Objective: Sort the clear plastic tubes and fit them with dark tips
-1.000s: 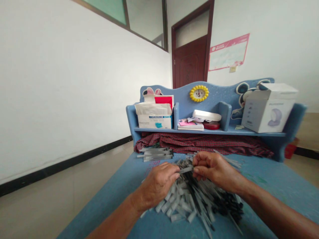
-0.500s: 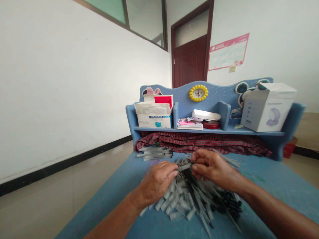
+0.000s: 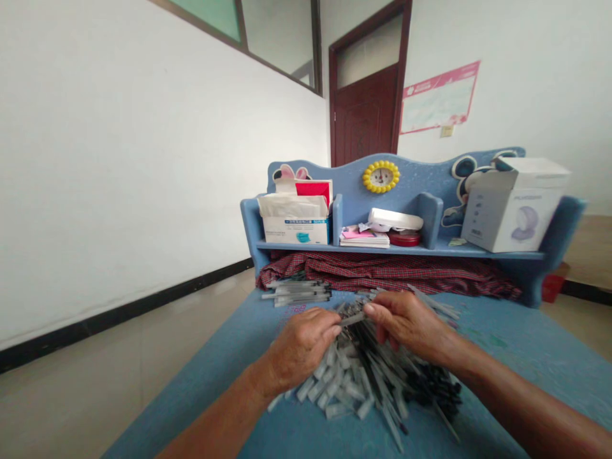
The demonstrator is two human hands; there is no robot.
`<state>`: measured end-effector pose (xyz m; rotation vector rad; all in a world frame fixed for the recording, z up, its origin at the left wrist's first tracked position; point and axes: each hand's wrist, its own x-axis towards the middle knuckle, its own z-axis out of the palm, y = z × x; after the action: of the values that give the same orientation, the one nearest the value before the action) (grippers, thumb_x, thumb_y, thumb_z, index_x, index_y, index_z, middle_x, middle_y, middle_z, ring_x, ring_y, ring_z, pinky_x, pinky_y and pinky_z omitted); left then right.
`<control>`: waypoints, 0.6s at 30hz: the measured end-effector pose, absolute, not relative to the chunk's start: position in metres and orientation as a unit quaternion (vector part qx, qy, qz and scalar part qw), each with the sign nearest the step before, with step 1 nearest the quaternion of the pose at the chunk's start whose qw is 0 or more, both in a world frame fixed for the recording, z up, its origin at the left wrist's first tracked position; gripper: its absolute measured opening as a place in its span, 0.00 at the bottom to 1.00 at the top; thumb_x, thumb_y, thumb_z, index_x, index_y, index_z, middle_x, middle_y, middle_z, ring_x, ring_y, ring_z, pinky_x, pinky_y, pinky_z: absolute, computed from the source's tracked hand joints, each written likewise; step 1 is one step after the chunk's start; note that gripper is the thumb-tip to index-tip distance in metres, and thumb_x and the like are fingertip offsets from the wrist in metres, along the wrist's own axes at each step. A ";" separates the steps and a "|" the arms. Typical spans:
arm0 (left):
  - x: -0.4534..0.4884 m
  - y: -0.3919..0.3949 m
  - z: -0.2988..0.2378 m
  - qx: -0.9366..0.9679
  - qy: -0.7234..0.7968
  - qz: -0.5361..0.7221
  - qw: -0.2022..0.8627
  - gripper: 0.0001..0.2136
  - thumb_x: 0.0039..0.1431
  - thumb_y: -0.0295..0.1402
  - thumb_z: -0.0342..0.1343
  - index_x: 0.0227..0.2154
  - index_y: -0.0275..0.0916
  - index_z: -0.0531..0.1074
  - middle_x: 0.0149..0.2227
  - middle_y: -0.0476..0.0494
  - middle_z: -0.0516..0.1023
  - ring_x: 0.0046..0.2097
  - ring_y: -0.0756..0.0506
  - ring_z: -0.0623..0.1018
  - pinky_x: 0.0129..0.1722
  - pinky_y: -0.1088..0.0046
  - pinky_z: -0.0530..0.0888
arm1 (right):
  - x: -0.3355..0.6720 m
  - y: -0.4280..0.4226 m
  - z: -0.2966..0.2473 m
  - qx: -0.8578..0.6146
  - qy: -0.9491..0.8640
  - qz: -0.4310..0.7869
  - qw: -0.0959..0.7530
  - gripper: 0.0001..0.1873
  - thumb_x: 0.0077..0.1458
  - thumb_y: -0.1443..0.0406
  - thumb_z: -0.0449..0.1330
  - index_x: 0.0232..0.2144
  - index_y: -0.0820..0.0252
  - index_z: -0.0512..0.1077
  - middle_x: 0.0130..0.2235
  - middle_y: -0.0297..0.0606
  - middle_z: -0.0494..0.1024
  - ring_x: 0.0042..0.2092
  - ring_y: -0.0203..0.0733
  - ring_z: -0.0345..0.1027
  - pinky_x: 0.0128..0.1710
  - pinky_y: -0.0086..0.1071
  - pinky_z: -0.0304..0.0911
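Above the pile, a slim translucent plastic tube spans the gap between my two hands. My left hand is closed, pinching its left end between thumb and fingers. At the tube's right end, my right hand is closed with thumb and forefinger together; the fingertips partly hide that end. Below them lie short whitish translucent caps, long thin tubes, some with dark tips, and a heap of small black pieces. Small metallic-looking parts show behind the held tube, too blurred to name.
A stack of tubes lies at the back left of the blue table, and more tubes at the back right. Checked cloth is bunched under a shelf carrying a mask box, a red tin and a white carton.
My right hand has shifted slightly left and turned, its thumb now lying along the tube's right end. My left hand keeps its pinch almost in place.
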<state>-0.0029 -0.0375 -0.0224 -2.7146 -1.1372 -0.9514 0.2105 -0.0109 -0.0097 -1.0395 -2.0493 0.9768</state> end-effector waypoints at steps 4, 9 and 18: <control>-0.001 -0.038 -0.021 -0.878 -0.369 -0.305 0.000 0.10 0.62 0.30 0.44 0.34 0.35 0.70 0.28 0.45 0.73 0.33 0.49 0.72 0.33 0.76 0.67 | 0.210 -0.011 -0.008 -0.385 -0.770 0.402 0.312 0.09 0.53 0.63 0.51 0.23 0.60 0.62 0.19 0.31 0.71 0.18 0.31 0.62 0.18 0.24 0.54; 0.000 -0.041 -0.019 -0.875 -0.388 -0.283 -0.058 0.11 0.62 0.31 0.43 0.32 0.36 0.71 0.27 0.47 0.72 0.31 0.50 0.72 0.32 0.77 0.66 | 0.213 -0.013 -0.005 -0.353 -0.728 0.491 0.322 0.05 0.45 0.70 0.54 0.28 0.60 0.61 0.24 0.32 0.73 0.24 0.32 0.67 0.18 0.22 0.54; 0.002 -0.043 -0.013 -0.858 -0.418 -0.271 -0.126 0.11 0.61 0.32 0.43 0.30 0.36 0.70 0.25 0.50 0.69 0.29 0.51 0.69 0.29 0.79 0.64 | 0.211 -0.011 -0.008 -0.392 -0.758 0.425 0.300 0.15 0.54 0.57 0.52 0.22 0.61 0.63 0.19 0.32 0.71 0.16 0.30 0.62 0.14 0.22 0.50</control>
<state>0.0017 -0.0430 -0.0135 -2.9341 -1.4318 -0.9288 0.2111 -0.0115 -0.0077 -1.0405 -2.0126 1.1292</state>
